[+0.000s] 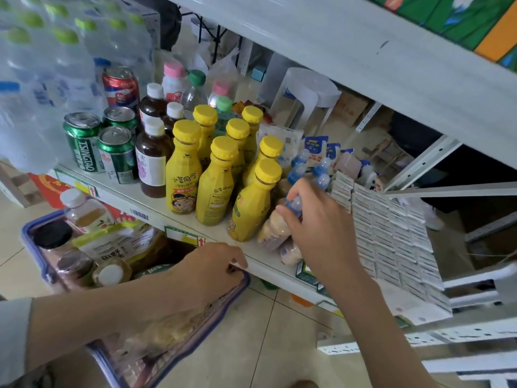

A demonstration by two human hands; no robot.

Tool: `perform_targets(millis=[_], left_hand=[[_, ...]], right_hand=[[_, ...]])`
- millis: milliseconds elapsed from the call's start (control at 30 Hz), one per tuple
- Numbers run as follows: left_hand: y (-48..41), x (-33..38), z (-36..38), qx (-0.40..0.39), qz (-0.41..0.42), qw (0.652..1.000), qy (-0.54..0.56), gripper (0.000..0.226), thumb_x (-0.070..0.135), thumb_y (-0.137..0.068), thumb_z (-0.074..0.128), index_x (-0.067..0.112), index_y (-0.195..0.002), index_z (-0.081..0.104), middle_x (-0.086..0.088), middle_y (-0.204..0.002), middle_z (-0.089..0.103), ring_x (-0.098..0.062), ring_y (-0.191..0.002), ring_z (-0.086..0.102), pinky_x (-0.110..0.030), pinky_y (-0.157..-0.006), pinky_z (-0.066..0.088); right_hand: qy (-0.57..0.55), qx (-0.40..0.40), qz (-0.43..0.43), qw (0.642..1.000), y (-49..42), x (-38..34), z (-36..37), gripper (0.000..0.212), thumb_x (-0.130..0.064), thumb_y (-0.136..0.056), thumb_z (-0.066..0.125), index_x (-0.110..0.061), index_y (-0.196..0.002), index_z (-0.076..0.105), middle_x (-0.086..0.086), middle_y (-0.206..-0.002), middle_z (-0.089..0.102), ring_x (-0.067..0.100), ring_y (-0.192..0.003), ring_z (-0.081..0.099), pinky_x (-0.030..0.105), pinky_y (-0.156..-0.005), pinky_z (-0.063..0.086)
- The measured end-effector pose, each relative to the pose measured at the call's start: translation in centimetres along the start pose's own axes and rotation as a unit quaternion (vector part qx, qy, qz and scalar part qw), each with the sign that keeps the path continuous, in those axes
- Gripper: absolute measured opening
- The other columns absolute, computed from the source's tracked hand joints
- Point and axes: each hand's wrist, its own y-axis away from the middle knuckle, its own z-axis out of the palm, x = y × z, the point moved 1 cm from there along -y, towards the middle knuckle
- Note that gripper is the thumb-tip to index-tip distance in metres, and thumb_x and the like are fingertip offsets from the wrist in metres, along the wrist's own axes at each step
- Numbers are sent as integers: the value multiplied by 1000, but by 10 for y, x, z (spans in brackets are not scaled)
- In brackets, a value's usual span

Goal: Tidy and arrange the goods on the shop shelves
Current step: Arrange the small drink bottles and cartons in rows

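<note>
Farthest left of the yellow bottles (215,177), a shrink-wrapped pack of water (42,79) looms over the shelf (263,261). Green cans (84,144) and then white-capped brown bottles (152,163) stand between it and the yellow bottles, the brown ones just beside them. Below and left of the yellow bottles, a blue basket (30,228) sits on the tiled floor, filled with jars and pouches. The left hand (215,264) hangs below the yellow bottles, fingers (237,259) curled at the shelf's front edge; I cannot tell whether they grip anything. Touching the nearest yellow bottle on its right, a pack of small blue-capped bottles (275,231) leans at the shelf front. The right hand (316,222) is on it, fingers (285,212) wrapped round one blue cap. Further right of the yellow bottles lie tightly packed rows of small white boxes (391,233).
</note>
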Motion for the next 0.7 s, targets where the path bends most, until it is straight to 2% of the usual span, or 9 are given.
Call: perform_targets(millis=[200,333,400,467,567,633,700], left_hand=[[-1,5,9,-26,39,998,-37,21,29,-100,54,37,-114,67,13,-113,58,-4,-92,52,-20,-86,46],[0,7,9,-12,50,998,-35,20,28,-100,54,38,-112,67,16,-111,58,-2,-92,54,-22,-87,49],[1,8,8,-9,50,998,-31,20,29,-100,53,38,-112,67,16,-111,59,-3,-95,56,-25,-90,51],[1,8,7,-9,52,998,-24,20,29,-100,53,38,-112,67,16,-111,60,-3,-97,58,-28,-91,51],[2,8,6,-2,54,999,-3,20,26,-99,54,37,-110,66,16,-109,63,-2,-98,60,-29,-91,52],[2,8,6,11,49,998,23,19,26,-99,54,37,-111,64,18,-107,64,-1,-95,61,-27,-89,53],[1,9,6,32,50,997,48,18,29,-101,54,38,-114,62,19,-107,64,-1,-94,62,-25,-86,53]], right_hand=[[-7,-16,-4,1000,-5,6,10,19,-20,-91,73,-16,-97,55,3,-82,61,29,-78,58,40,-70,42],[24,-4,24,999,-6,15,-2,18,-22,-92,70,-19,-103,57,1,-88,63,28,-90,57,42,-75,45],[83,-40,55,994,-4,25,-8,21,-28,-95,67,-18,-110,57,3,-100,64,30,-99,57,42,-80,44],[97,-112,93,985,1,33,-12,20,-32,-97,62,-18,-108,53,5,-100,62,31,-99,59,40,-78,41],[40,-196,123,972,10,37,-12,18,-29,-99,59,-16,-107,49,4,-84,54,31,-82,57,37,-66,42],[-21,-200,116,973,11,35,-13,15,-25,-97,63,-15,-102,52,3,-80,53,27,-77,55,38,-64,49],[-77,-209,104,969,11,32,-17,15,-21,-94,68,-15,-95,54,0,-78,55,20,-73,54,35,-62,47]])
